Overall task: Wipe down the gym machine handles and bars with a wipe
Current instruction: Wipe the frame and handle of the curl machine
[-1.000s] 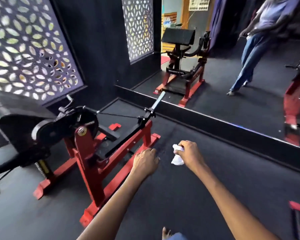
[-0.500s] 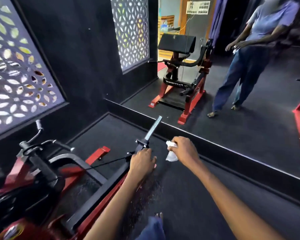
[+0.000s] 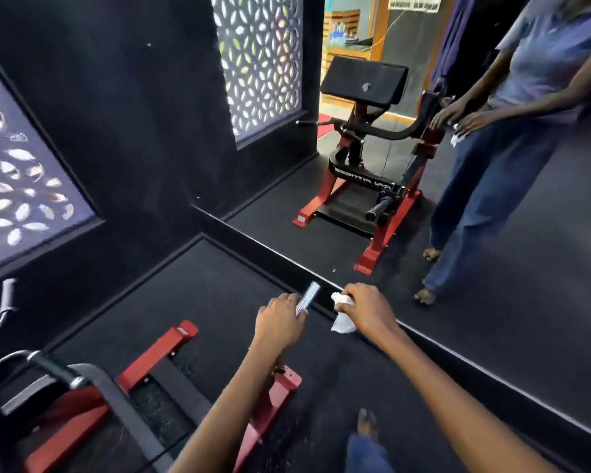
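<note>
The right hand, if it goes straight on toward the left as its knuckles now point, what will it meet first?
Probably the silver bar, which the left hand grips lower down. The right hand holds the white wipe just beside that bar, so the wipe would touch first. Depth is hard to judge from one view.

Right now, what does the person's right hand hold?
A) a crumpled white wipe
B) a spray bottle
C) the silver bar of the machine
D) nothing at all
A: the right hand is curled round a crumpled white wipe, which sticks out of the fist just beside the silver bar; it is the left hand that grips that bar.
</note>
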{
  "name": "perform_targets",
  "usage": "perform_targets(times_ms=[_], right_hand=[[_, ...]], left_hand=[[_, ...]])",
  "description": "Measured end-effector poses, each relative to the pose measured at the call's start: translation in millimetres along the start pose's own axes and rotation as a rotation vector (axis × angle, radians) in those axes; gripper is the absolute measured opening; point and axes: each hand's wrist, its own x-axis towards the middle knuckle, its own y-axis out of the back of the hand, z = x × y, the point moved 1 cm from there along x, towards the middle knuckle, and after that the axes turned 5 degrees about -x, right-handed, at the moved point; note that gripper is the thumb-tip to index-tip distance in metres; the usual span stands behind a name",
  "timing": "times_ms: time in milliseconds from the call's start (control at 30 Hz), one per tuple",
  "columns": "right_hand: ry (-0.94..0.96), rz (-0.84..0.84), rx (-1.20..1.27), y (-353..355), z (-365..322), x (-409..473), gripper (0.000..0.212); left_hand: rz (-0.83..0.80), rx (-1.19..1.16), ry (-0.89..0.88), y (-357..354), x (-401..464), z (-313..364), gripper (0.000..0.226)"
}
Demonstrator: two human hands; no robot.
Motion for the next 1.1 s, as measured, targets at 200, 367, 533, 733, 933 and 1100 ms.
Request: perform_targets(times_ms=[200, 367, 533, 733, 933, 1100], right_hand=[[0.167, -0.087, -0.038, 7.3, 10.4, 149.3, 0.013], [0.307, -0.192, -0.106, 19.9, 12.6, 256.0, 0.015], [0.427, -0.299, -0.073, 9.3, -6.2, 341.9, 0.017], [0.595, -0.412, -0.037, -20.8, -55.0, 413.7, 0.020], [0.743, -0.528, -0.102, -50.1, -110.4, 464.7, 0.019], [0.921, -0.550, -0.144, -70.9, -169.6, 491.4, 0.021]], left_hand=[[0.039, -0.037, 0.176, -1.4, 107.6, 2.9, 0.037], [0.076, -0.088, 0.347, 6.3, 188.7, 15.6, 0.038], [0.137, -0.106, 0.495, 18.7, 251.6, 11.0, 0.037], [0.232, -0.147, 0.656, 35.8, 301.4, -28.8, 0.036], [0.319, -0.199, 0.826, 54.4, 330.4, -74.9, 0.036], [0.402, -0.226, 0.952, 70.6, 337.7, -98.8, 0.036]])
